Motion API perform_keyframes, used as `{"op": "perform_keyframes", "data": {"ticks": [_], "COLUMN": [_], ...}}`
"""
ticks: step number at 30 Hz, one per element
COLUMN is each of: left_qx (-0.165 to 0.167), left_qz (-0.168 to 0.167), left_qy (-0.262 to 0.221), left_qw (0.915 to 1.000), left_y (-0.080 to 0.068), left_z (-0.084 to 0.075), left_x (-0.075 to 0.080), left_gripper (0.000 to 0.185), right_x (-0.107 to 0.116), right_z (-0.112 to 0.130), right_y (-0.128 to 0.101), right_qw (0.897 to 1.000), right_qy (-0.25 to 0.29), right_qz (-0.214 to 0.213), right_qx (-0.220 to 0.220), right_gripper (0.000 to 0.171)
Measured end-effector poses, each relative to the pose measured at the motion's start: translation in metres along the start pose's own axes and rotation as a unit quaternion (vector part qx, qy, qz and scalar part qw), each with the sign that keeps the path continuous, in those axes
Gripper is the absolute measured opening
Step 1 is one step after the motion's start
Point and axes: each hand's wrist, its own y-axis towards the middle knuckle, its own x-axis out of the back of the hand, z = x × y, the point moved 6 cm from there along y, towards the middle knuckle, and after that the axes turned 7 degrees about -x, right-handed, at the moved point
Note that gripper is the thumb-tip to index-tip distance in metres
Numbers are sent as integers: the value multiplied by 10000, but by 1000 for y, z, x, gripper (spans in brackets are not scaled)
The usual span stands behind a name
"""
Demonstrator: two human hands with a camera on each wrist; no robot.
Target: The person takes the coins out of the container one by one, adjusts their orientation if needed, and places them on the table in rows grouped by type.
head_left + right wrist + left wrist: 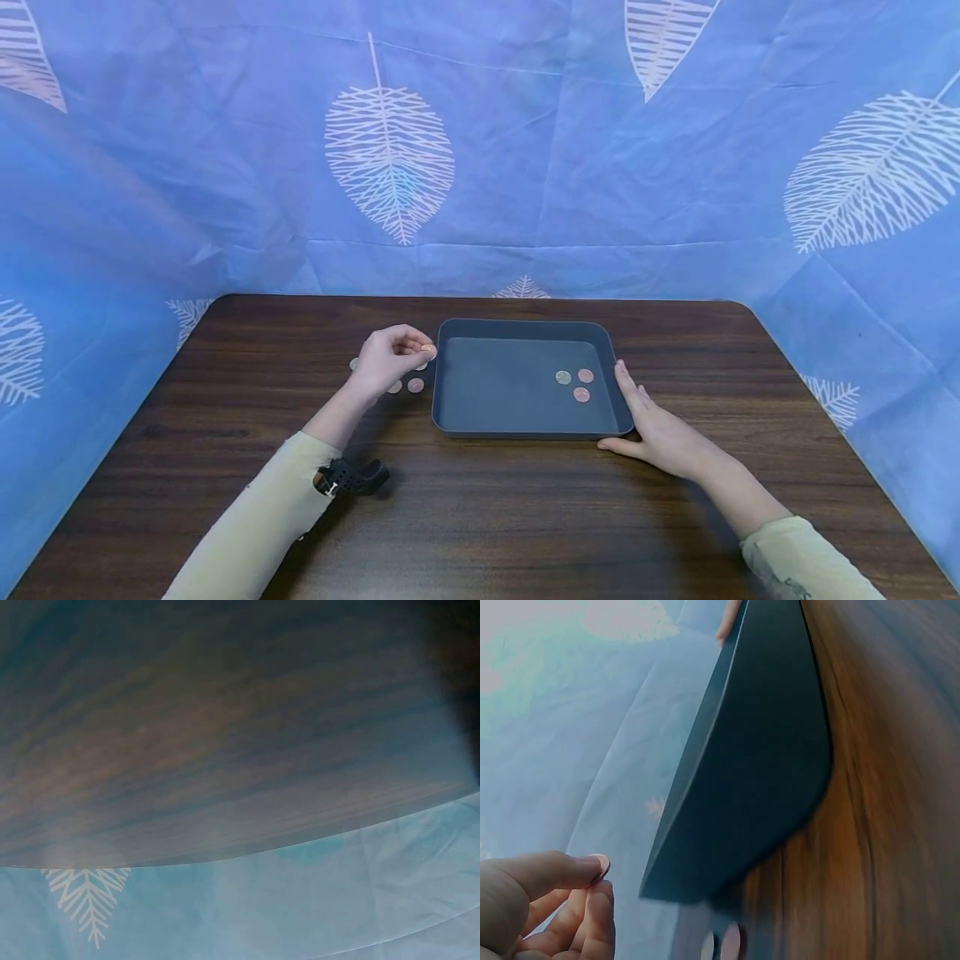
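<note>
My left hand point(392, 357) pinches a copper-coloured coin point(601, 865) between thumb and fingertips, just off the left wall of a dark grey tray point(480, 328). Beneath and around that hand, several coins point(416, 385) lie on the table, some partly hidden by it. Inside the tray, toward its right side, lie two copper-coloured coins point(581, 394) and a duller, greenish one point(562, 377). With its fingers extended, my right hand point(660, 432) rests against the tray's front right corner. The right wrist view shows no hand, only table and cloth.
The dark wood table point(510, 517) has rounded far corners. A blue cloth point(510, 167) with white leaf prints hangs behind it and along both sides. A black strap point(352, 477) is round the left wrist, over a pale yellow sleeve point(262, 517).
</note>
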Motion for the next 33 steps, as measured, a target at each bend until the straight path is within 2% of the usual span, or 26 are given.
{"op": "perform_keyframes", "data": {"ticks": [9, 14, 21, 33], "left_qx": [277, 277, 164, 293], "left_qz": [-140, -268, -212, -51], "left_qy": [131, 346, 962, 1369], "left_qw": [9994, 9987, 9950, 9901], "left_y": [-19, -26, -32, -35], "left_z": [25, 37, 49, 54], "left_x": [31, 42, 49, 50], "left_gripper": [16, 15, 10, 5], "right_x": [0, 1, 0, 0], "right_z": [0, 0, 0, 0], "right_y": [0, 1, 1, 0], "right_qw": [10000, 10000, 10000, 10000], "right_qy": [-10, 3, -29, 31], "right_qz": [5, 29, 21, 33], "right_qx": [9, -35, -26, -25], "right_gripper": [113, 114, 114, 114]}}
